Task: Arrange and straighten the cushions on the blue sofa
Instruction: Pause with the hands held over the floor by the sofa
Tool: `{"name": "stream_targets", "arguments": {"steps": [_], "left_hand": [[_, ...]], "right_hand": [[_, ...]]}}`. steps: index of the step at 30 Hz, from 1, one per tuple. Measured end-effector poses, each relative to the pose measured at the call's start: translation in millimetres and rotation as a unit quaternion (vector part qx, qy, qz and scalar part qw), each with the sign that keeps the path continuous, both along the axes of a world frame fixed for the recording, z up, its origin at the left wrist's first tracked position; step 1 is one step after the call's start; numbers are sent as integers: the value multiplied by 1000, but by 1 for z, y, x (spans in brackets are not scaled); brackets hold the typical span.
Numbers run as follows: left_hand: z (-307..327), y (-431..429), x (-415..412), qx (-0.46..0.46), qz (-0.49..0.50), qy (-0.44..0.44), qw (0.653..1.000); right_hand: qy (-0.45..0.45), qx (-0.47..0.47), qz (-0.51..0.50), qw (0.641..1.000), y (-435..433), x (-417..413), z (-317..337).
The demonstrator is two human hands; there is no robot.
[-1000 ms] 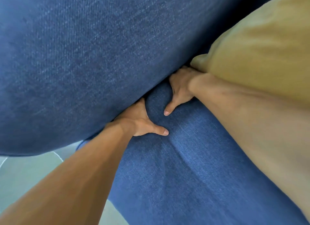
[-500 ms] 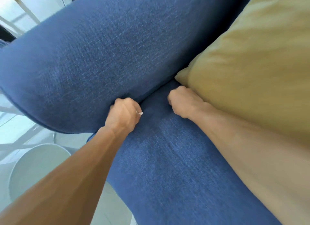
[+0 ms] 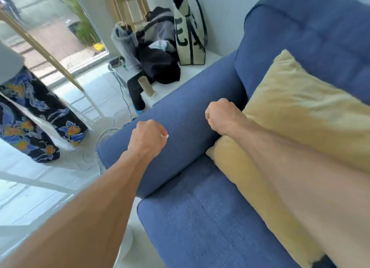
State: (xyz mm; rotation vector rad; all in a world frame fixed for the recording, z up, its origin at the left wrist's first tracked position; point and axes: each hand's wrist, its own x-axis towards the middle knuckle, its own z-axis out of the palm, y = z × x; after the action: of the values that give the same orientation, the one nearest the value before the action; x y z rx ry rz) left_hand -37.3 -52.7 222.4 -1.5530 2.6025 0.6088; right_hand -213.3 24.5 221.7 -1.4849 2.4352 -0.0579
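Observation:
The blue sofa fills the right half of the head view, with its seat cushion below and its armrest running up the middle. A mustard-yellow cushion leans against the blue back cushion, partly under my right forearm. My left hand is a closed fist above the armrest's outer side, holding nothing. My right hand is also a fist, over the armrest's inner side beside the yellow cushion's corner. Whether the fists touch the fabric I cannot tell.
Left of the sofa lies a pale tiled floor with cables. A cream tote bag, dark clothes and a cardboard tube sit by the wall. A floral dark bag stands at left near the window.
Both hands came out of the gap between armrest and seat, closed into fists and rose above the armrest. The view pulled back and up, revealing the room.

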Motion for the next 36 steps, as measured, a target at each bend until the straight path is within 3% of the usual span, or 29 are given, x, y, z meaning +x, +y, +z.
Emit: {"name": "stream_targets", "arguments": {"steps": [9, 18, 28, 36], "left_hand": [[165, -18, 4, -140, -8, 97, 985], [274, -14, 68, -216, 12, 167, 962], [349, 7, 225, -284, 70, 186, 938], [396, 23, 400, -332, 189, 159, 911]], "right_hand": [[45, -96, 1, 994, -3, 0, 156], [92, -173, 26, 980, -2, 44, 267], [112, -242, 82, 960, -8, 183, 342], [98, -295, 193, 931, -33, 345, 381]]}}
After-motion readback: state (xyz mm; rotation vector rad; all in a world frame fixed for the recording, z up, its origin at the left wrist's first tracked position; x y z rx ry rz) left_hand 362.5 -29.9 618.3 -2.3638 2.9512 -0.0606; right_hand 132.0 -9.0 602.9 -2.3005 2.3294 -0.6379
